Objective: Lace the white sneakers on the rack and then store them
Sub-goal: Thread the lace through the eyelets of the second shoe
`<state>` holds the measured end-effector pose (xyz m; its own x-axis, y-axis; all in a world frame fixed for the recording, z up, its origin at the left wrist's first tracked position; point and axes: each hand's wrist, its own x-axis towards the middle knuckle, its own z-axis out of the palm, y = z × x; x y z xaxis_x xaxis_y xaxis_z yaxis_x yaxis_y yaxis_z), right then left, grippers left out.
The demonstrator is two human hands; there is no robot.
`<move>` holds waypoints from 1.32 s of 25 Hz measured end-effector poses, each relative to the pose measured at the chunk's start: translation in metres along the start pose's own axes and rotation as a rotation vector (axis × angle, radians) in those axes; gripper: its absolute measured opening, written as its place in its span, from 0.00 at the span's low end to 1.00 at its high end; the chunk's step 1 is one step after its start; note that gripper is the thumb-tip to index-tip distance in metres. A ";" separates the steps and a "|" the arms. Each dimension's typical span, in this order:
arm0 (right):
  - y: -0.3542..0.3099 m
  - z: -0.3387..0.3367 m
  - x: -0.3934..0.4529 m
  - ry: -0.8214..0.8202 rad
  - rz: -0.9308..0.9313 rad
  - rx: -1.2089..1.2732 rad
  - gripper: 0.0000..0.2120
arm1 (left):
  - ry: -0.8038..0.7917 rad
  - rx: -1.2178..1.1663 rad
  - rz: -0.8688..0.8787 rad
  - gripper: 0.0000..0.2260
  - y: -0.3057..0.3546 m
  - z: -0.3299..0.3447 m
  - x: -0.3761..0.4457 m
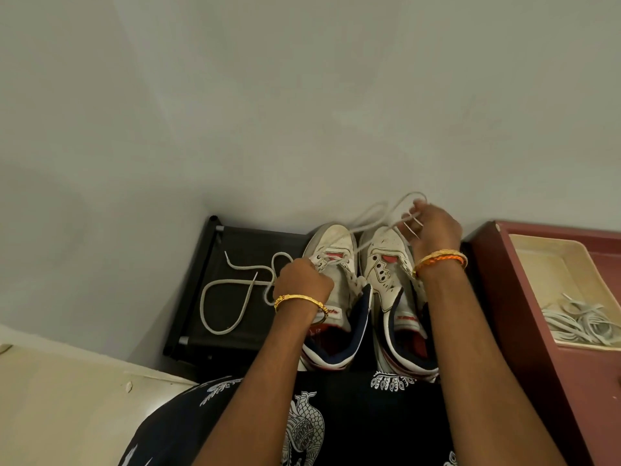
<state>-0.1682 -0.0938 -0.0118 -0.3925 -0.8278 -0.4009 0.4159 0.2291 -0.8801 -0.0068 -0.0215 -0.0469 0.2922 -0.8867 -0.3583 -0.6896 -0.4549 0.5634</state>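
Observation:
Two white sneakers with navy collars stand side by side on a black rack point(242, 250), toes toward the wall. My left hand point(304, 280) grips the left sneaker point(331, 245) at its eyelets, fingers curled on the lace there. A loose white lace point(232, 290) trails in loops over the rack to the left. My right hand point(433, 227) is raised above the toe of the right sneaker point(386, 260) and pinches a white lace end point(376, 213) pulled up and away from the left sneaker.
A grey wall rises right behind the rack. On the right stands a maroon cabinet top point(497, 270) carrying a cream tray point(551, 260) with several spare white laces point(578, 322). Cream floor lies at lower left. My dark patterned clothing fills the bottom.

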 end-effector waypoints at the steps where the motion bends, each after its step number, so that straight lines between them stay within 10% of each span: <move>1: 0.003 -0.005 -0.001 0.067 -0.059 -0.298 0.04 | -0.022 0.044 0.016 0.14 0.001 0.000 0.002; 3: 0.024 -0.009 -0.007 0.114 -0.190 -0.905 0.16 | -0.035 0.135 0.038 0.13 0.002 -0.001 0.005; 6: 0.046 0.009 -0.022 -0.150 -0.555 -1.154 0.12 | 0.039 0.091 0.002 0.12 0.000 -0.006 0.004; 11: 0.074 0.036 -0.020 -0.631 -0.460 -1.514 0.09 | 0.109 -0.116 -0.093 0.11 -0.012 -0.014 -0.001; 20: 0.084 0.030 -0.017 -0.539 -0.511 -1.499 0.08 | 0.219 -0.090 -0.151 0.11 -0.008 -0.004 -0.006; 26: 0.078 0.023 -0.017 -0.126 -0.250 -1.253 0.15 | 0.247 -0.105 -0.155 0.11 -0.005 0.000 -0.009; 33: 0.073 0.023 -0.020 -0.481 -0.424 -1.393 0.10 | 0.243 -0.123 -0.094 0.11 -0.006 -0.001 -0.012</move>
<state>-0.1108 -0.0726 -0.0618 0.1286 -0.9733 -0.1902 -0.8372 -0.0037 -0.5468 -0.0057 -0.0085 -0.0449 0.5113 -0.8274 -0.2324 -0.5710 -0.5292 0.6276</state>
